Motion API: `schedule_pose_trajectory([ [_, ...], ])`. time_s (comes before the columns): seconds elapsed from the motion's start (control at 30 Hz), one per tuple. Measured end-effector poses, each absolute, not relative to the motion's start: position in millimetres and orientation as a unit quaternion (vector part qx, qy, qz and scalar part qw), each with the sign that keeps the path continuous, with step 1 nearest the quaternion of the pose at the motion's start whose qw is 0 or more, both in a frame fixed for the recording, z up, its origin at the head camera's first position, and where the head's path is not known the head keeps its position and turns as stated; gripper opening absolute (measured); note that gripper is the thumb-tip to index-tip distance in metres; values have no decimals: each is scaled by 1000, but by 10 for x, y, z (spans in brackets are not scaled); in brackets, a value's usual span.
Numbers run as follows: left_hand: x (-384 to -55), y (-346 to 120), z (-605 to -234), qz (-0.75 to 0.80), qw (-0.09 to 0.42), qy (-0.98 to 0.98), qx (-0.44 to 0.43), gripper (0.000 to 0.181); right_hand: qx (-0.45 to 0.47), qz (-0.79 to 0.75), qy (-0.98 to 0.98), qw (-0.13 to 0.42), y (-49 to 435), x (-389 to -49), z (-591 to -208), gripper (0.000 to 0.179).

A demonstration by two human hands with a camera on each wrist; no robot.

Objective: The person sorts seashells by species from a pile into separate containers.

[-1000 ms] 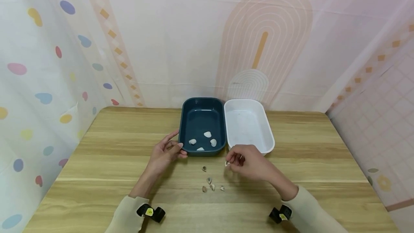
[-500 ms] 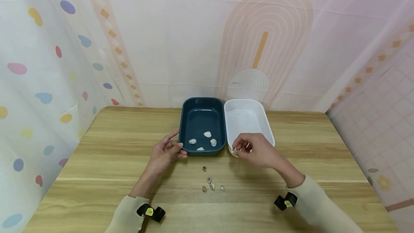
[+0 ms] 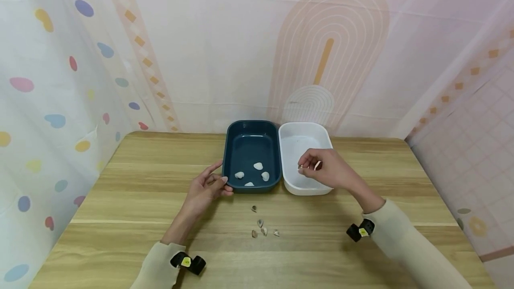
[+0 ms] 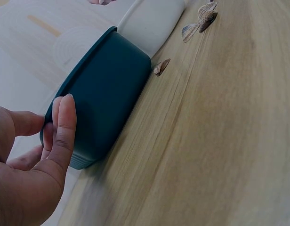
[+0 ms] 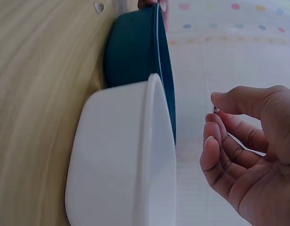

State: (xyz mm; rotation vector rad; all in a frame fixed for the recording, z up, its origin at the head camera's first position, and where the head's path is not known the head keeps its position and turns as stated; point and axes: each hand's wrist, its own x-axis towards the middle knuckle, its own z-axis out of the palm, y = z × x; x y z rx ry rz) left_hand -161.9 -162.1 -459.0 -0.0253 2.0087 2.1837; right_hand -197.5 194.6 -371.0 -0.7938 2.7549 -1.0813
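My left hand (image 3: pixel 204 193) grips the near left corner of a dark teal tray (image 3: pixel 251 148), with thumb and fingers at the rim in the left wrist view. Several whitish shells (image 3: pixel 258 166) lie on the tray's floor toward its near end. Over the white tray (image 3: pixel 299 188) alongside it, my right hand (image 3: pixel 331 171) pinches a small seashell (image 5: pixel 216 109) between thumb and fingertips, most of it hidden by them. In the right wrist view that hand is above the white tray's rim.
Several small shells (image 3: pixel 260 223) lie loose on the wooden table (image 3: pixel 160 168) in front of the trays, between the forearms. A patterned curtain (image 3: pixel 225 48) hangs behind the table's far edge. Each wrist carries a small black camera (image 3: pixel 360 231).
My right hand has moved forward and right with the seashell, from in front of the trays to above the white tray. The left hand has stayed at the teal tray's corner.
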Motion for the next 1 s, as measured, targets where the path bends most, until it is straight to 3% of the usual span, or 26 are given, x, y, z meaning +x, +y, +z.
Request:
schedule_pose_trajectory([
  [0.7, -1629, -1622, -4620, 742, 78, 666, -2, 58, -203, -329, 921, 48, 2036, -2365, -3780, 7],
  [1.0, -1611, -1610, -4610, 740, 85, 667, -8, 58, -166, -321, 929, 79, 2051, -2386, -3839, 28],
])
